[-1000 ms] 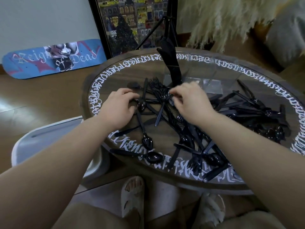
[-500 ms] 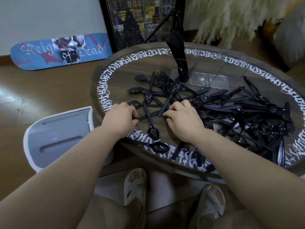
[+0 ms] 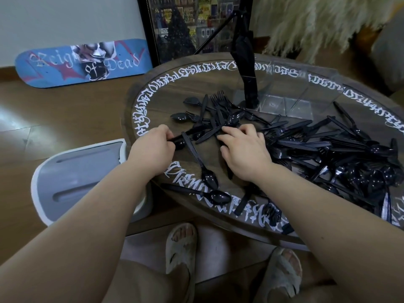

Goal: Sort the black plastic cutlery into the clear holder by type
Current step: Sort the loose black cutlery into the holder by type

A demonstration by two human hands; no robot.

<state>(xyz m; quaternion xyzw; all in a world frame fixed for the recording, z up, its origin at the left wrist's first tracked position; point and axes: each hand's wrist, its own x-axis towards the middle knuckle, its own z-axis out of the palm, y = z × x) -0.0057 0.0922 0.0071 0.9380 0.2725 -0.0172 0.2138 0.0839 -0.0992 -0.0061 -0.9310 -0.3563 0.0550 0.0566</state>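
Head view shows the left hand [image 3: 153, 147] curled round black cutlery handles [image 3: 190, 133], seemingly spoons. Right hand [image 3: 244, 149] lies with fingers bent on the scattered cutlery pile [image 3: 328, 154] on the round table [image 3: 153, 92]; whether it grips anything is unclear. Beyond stands the clear holder [image 3: 290, 92].

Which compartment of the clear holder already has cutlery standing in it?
The leftmost compartment of the clear holder: a black bundle of cutlery stands upright there, while the compartments to its right look empty.
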